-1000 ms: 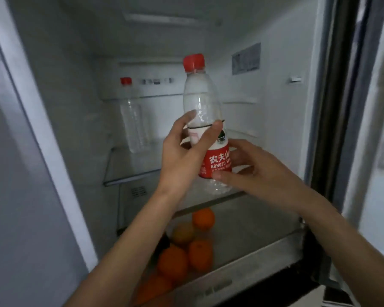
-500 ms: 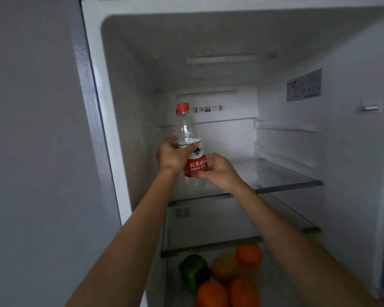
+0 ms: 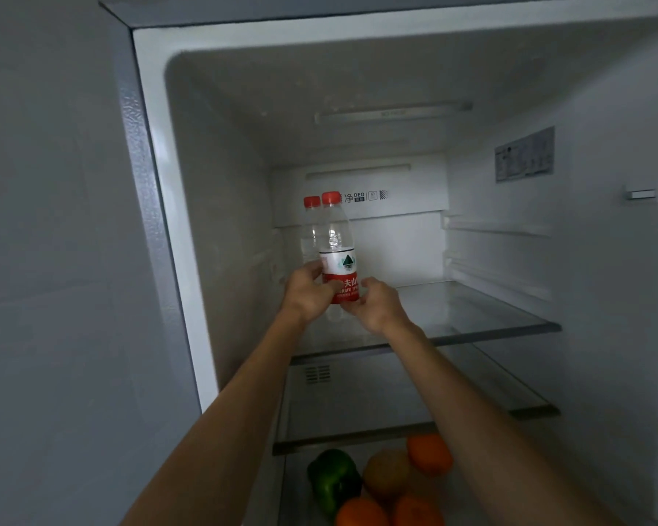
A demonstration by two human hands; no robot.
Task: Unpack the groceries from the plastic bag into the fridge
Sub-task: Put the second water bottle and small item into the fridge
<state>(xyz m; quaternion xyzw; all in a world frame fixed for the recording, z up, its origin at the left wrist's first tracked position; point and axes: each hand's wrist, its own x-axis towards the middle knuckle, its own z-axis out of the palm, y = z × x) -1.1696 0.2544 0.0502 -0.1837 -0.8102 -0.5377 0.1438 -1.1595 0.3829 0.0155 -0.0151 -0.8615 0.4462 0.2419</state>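
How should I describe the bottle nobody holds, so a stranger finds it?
In the fridge, find the upper glass shelf, left end. Two red-capped bottles are there. It is the rear bottle, behind and left of the labelled bottle being held.

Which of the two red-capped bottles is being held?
The nearer bottle with the red-and-white label; the left hand and right hand both grip it. The other bottle stands behind it, to its left.

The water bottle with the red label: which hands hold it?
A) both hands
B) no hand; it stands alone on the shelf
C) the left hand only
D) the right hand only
A: the left hand and the right hand both grip the water bottle around its red label, one from each side.
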